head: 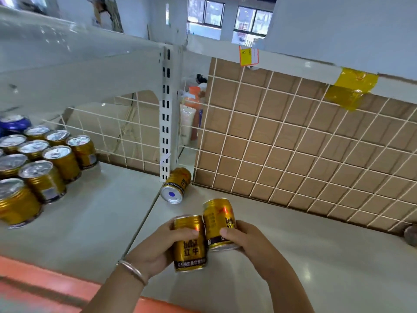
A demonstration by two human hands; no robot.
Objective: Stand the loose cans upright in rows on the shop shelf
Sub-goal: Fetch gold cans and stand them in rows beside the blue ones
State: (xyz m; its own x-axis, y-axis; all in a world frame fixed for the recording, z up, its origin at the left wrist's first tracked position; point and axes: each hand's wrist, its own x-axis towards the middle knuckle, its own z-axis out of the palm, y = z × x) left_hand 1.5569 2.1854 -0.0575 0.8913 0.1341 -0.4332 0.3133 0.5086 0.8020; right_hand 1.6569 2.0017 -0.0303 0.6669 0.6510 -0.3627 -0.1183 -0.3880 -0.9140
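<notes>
My left hand [155, 247] grips a gold can [190, 245] held upright above the pale shelf [316, 256]. Just to its right, my right hand [250, 242] grips a second gold can [217, 222], tilted slightly and touching the first. A third gold can [175, 185] lies on its side farther back, against the slotted upright post [166, 114], its silver bottom facing me. On the left part of the shelf, several gold cans [47, 168] stand upright in rows.
A blue can [14, 123] stands behind the gold rows at far left. A white wire grid [293, 141] over cardboard backs the shelf. A round object [411, 234] shows at the right edge. An orange strip [45, 281] edges the shelf front. A person [197, 91] stands beyond the gap.
</notes>
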